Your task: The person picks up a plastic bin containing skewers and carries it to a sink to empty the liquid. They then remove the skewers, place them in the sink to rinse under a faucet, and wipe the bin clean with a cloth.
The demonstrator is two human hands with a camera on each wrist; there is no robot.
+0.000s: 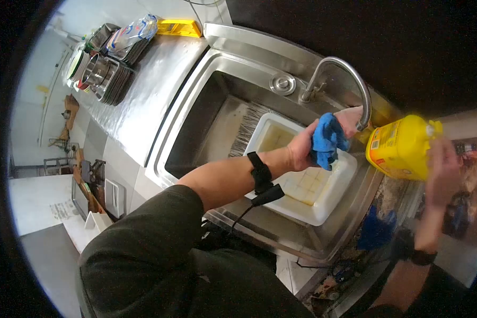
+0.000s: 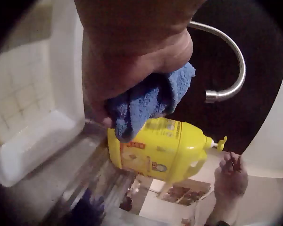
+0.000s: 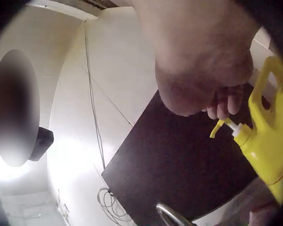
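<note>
My left hand grips a crumpled blue cloth above a white tub in the sink, close to the curved faucet. Beyond the cloth stands a large yellow jug with a printed label and a yellow pump top. Right at that pump is my right hand, its fingers loosely bent and holding nothing. In the right wrist view its fingertips are just above the pump nozzle. Shallow yellowish liquid shows in the tub, over a grid pattern.
The steel sink surrounds the tub, with a drain plug on its back ledge. Stacked trays and metal containers stand on the counter at left. A dark blue cloth lies by the sink's right edge.
</note>
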